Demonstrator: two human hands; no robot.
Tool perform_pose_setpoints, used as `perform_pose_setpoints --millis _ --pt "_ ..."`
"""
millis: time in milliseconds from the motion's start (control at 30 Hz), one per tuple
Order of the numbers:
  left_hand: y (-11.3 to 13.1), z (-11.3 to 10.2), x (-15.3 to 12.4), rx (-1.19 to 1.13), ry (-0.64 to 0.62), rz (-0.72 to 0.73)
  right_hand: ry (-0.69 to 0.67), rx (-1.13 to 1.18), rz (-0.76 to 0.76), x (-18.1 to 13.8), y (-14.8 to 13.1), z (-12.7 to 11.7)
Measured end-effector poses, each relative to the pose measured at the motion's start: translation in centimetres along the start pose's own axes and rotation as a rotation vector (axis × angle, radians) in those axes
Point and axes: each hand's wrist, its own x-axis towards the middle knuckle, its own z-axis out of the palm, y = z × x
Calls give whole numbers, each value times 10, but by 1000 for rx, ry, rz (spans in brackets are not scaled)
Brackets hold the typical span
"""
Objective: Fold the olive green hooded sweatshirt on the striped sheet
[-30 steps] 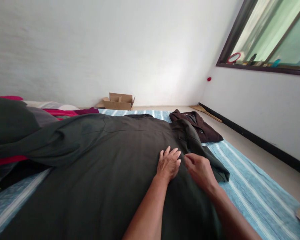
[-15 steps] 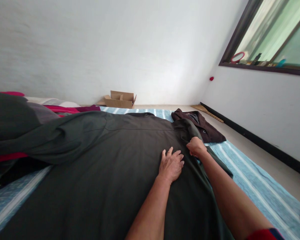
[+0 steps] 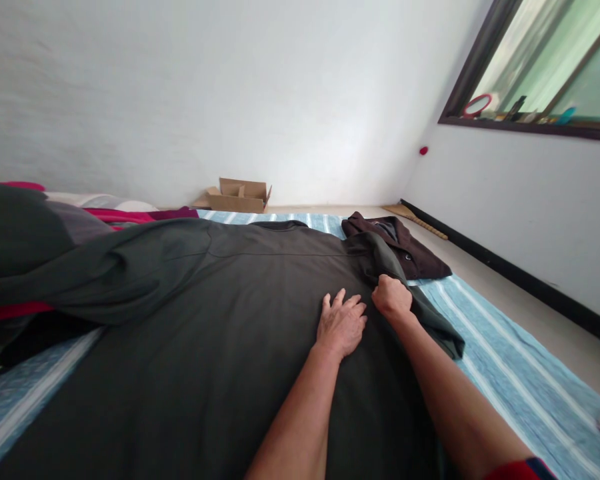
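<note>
A dark grey-green coat (image 3: 220, 333) lies spread out, back side up, with its collar toward the wall. Flat on the right part of its back rests my left hand (image 3: 341, 323), fingers spread. Just to the right, my right hand (image 3: 393, 295) is closed in a fist on the coat's right edge below the shoulder, gripping the fabric. The coat's right sleeve (image 3: 437, 327) runs out past that hand. Its left sleeve stretches over a heap of clothes at the left.
A blue and white striped sheet (image 3: 500, 347) lies under the coat. A folded dark brown garment (image 3: 415, 250) sits beyond the right shoulder. At the wall stands an open cardboard box (image 3: 240, 197). A clothes pile (image 3: 20, 213) rises at left; a window (image 3: 545, 73) is upper right.
My right hand has drawn the coat's right edge slightly inward, and the sleeve has shifted a little. My left hand stays flat on the coat. The view has tilted slightly.
</note>
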Motion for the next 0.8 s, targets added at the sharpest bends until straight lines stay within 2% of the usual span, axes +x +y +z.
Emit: perform_pose_setpoints --millis 133,400,533,700,800 --pt "1 -2 1 -9 -14 -8 42 23 -68 -8 2 -5" --pt "3 -9 3 -42 -88 -29 40 68 -244 -22 18 -3" --pt "3 -9 4 -30 -113 -25 46 87 -341 -44 26 -4" --pt "3 -6 5 7 -98 -20 15 34 -531 -77 45 3" --pt "3 -5 6 31 -102 -16 50 19 -608 -88 58 7"
